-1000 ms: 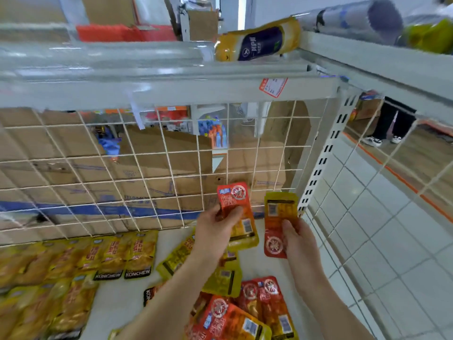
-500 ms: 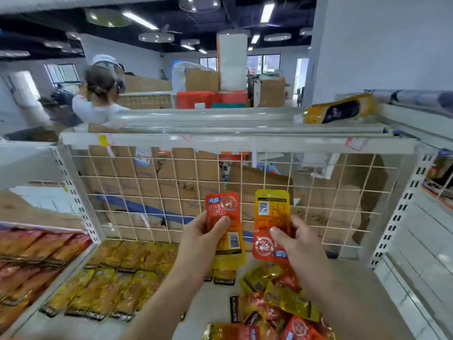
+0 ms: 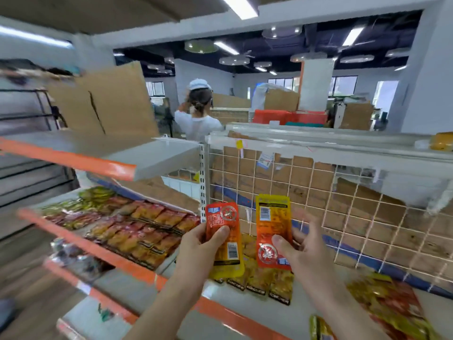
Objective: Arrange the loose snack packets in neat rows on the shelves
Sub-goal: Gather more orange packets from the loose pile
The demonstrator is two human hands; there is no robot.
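Watching the head cam here, and both grips are holding packets up in front of the wire mesh back point(image 3: 343, 204) of the shelf point(image 3: 232, 298). The left grip point(image 3: 198, 251) is pinching an orange-and-yellow packet point(image 3: 232, 251), with the thumb pressing on the front and the fingers curling behind. Its round logo is sitting at the top and the barcode lower down. The right grip point(image 3: 306, 256) is pinching a second packet point(image 3: 272, 222) by its lower half, thumb on the front and the other fingers fanning out behind. This one is sitting flipped, barcode up top and logo at the bottom. The two packets are standing upright just beside each other with a gap between them.

Below them a row of yellow packets point(image 3: 259, 280) is lying flat on the white shelf. Off to the right a loose pile point(image 3: 392, 303) of red and yellow packets is lying jumbled on the same shelf. On the neighbouring shelf point(image 3: 85, 244) to the left, red and brown packets point(image 3: 137, 229) are lying in tidy rows, with greenish ones at the far end. That side is looking blurry, so I'm not reading any labels.

In the background a person point(image 3: 198, 119) in a white top and pale cap is standing with their back to me, near some cardboard sheets point(image 3: 110, 101).
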